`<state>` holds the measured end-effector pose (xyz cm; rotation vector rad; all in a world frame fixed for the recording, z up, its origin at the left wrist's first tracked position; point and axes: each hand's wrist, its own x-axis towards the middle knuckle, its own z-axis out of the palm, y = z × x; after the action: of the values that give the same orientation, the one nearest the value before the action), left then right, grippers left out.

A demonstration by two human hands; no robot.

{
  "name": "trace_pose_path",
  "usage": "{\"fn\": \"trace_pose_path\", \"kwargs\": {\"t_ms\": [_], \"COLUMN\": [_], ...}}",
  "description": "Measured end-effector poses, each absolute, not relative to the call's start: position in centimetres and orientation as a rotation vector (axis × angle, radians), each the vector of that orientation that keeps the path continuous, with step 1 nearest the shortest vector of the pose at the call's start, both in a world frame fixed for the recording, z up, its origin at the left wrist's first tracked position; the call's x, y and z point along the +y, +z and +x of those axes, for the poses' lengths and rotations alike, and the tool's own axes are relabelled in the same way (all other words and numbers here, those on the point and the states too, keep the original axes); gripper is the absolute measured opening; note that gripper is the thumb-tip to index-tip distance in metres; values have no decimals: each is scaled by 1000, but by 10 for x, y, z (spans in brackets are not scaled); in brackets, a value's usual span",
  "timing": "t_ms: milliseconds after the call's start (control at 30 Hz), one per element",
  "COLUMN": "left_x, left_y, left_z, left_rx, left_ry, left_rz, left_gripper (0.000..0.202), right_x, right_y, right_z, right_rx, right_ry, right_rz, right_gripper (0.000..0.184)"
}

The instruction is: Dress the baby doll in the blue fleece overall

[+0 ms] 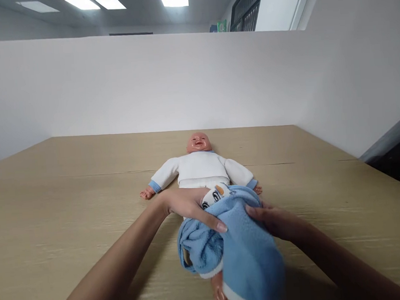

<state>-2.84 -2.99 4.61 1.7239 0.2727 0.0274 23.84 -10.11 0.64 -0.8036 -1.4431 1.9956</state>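
**Pants lie between 2 hands, waist toward the doll's head**

The doll (pixel 198 143) lies face up on the desk (pixel 80 215), its long axis running straight away from the person, head at the far end and feet near. Its arms spread to both sides in a white shirt (pixel 202 166). The blue pants (pixel 244 243) are over its lower body, directly between the hands, with the waist just below the shirt and the leg ends toward the person.

The left hand (pixel 190 205) is nearer the doll's midline and the bunched pant leg. Its thumb lies over the cloth and its fingers disappear behind the waist, so it seems to grip the edge, though the fingers are hidden. The right hand (pixel 271 217) is at the outer side, pinching the cloth with the thumb on top.

From there the smoother pant leg slants toward the person and slightly right, off the doll's axis. Only 1 foot (pixel 218 291) shows, past the bunched leg's white cuff; whether the other leg fills the smoother side cannot be told.
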Motion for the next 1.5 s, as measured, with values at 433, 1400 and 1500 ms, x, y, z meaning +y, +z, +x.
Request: {"fn": "trace_pose_path", "kwargs": {"t_ms": [433,1400,1500], "left_x": [-27,-31,-28], "left_y": [43,37,31], "left_z": [-27,-24,-28], "left_rx": [147,349,403], "left_ry": [63,154,201], "left_rz": [1578,1671,1687], "left_gripper": [95,55,51], "right_x": [-99,-84,-95], "right_y": [-4,-9,-3], "right_z": [247,246,236], "right_rx": [-1259,-1573,-1507], "right_ry": [2046,1674,1535], "right_rz": [-746,-884,-944], "right_gripper": [72,51,41]}}
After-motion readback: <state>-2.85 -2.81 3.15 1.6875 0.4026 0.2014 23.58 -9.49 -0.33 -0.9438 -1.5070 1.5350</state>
